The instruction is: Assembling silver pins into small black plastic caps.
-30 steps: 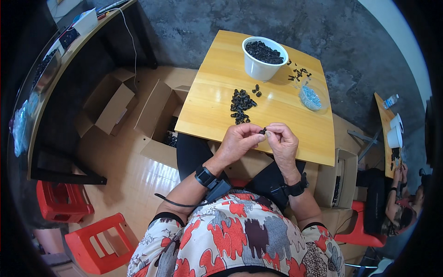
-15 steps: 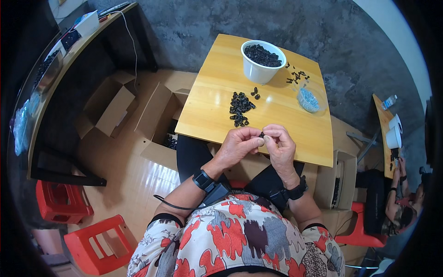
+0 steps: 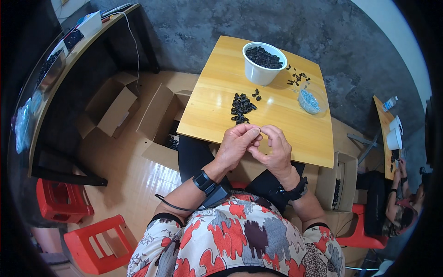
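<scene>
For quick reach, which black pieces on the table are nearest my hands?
The big pile beyond your left hand; the pair and scattered bits lie farther.

Small black pieces (image 3: pixel 242 107) lie in a loose heap left of the middle of the desk (image 3: pixel 300 124). They are short and stubby, with a slight sheen, tumbled at mixed angles and touching one another. The heap's near end comes up just beside the left hand (image 3: pixel 237 143). A few loose black pieces (image 3: pixel 257 94) lie just off its far right edge, apart from it.
</scene>
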The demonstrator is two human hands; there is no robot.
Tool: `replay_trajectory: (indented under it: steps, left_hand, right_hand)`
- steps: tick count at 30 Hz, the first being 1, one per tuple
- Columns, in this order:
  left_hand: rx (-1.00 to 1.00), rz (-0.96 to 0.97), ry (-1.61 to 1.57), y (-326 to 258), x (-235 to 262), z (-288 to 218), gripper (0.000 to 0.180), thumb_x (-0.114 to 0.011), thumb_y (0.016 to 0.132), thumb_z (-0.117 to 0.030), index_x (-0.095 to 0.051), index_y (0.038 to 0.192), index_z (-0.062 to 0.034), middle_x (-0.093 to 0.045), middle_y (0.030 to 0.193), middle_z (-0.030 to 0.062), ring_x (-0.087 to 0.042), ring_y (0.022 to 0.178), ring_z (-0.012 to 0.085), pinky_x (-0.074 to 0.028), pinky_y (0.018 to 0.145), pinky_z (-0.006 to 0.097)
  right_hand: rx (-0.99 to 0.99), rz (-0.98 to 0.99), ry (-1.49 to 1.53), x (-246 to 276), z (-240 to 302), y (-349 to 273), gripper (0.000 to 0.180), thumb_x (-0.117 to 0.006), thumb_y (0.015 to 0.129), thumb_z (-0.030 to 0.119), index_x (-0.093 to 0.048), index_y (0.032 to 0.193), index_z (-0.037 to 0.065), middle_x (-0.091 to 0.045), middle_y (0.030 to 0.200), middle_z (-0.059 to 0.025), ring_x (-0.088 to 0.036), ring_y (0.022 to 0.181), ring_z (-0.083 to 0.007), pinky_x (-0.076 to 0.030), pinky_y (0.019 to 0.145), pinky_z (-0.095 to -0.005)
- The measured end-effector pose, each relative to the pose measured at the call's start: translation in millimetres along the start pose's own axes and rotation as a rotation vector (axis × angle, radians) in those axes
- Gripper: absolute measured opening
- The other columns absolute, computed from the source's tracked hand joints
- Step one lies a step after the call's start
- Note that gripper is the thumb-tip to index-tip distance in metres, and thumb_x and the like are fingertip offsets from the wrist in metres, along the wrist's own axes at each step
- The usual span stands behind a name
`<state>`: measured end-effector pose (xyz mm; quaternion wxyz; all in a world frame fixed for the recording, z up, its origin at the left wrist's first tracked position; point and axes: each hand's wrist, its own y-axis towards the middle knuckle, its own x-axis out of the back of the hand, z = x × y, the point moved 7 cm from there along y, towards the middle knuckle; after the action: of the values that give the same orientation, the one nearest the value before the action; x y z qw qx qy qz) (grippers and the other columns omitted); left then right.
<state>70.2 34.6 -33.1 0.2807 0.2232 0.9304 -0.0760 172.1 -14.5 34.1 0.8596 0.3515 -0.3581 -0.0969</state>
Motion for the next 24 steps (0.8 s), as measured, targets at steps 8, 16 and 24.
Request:
replay_trajectory:
  steps: [8,16,24]
  left_hand:
    - [0.012,0.018,-0.029,-3,-6,3,0.02,-0.053,0.094,-0.017,-0.062,0.1,-0.0008,-0.064,0.086,0.0041,-0.06,0.076,0.0099,-0.051,0.071,0.022]
    - [0.198,0.078,-0.04,-14,-7,-1,0.024,-0.052,0.095,-0.023,-0.063,0.098,-0.0019,-0.066,0.088,0.0059,-0.062,0.08,0.0107,-0.051,0.072,0.023]
    - [-0.066,0.095,0.079,-14,-13,-5,0.021,-0.053,0.095,-0.018,-0.063,0.091,0.0004,-0.063,0.08,0.0041,-0.058,0.07,0.008,-0.049,0.064,0.021]
  right_hand:
    - [0.14,-0.083,-0.147,-4,0,-1,0.047,-0.077,0.062,0.008,-0.055,0.104,0.006,-0.061,0.1,-0.012,-0.063,0.082,-0.0277,-0.052,0.07,-0.0337]
    - [0.084,-0.107,-0.057,-3,-8,-7,0.037,-0.076,0.066,0.009,-0.055,0.096,0.003,-0.065,0.096,-0.0149,-0.065,0.076,-0.0264,-0.053,0.065,-0.033]
    - [0.111,-0.079,-0.04,-6,1,-10,0.037,-0.076,0.064,0.009,-0.055,0.095,0.004,-0.065,0.094,-0.0132,-0.065,0.076,-0.0262,-0.052,0.065,-0.0326]
